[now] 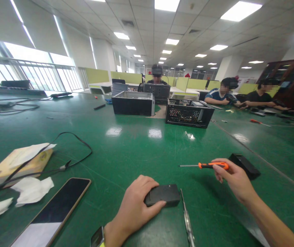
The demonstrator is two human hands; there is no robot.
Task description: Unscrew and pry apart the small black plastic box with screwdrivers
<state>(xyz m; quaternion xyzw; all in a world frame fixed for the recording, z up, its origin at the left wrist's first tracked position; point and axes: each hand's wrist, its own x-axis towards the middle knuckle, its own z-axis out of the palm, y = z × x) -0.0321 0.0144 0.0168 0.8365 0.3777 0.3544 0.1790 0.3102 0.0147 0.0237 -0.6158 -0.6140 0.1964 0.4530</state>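
My left hand is wrapped round the left end of a small black box lying on the green table, thumb in front and fingers behind. In my right hand a screwdriver with an orange and black handle is held above the table, its metal shaft pointing left. A thin metal tool lies just right of the box; its kind is unclear. Behind my right hand sits another black box, partly covered by the hand.
A phone, tissues, a yellow packet and a black cable lie at left. Two open computer cases stand farther back. Several people sit around the table; another screwdriver lies at far right.
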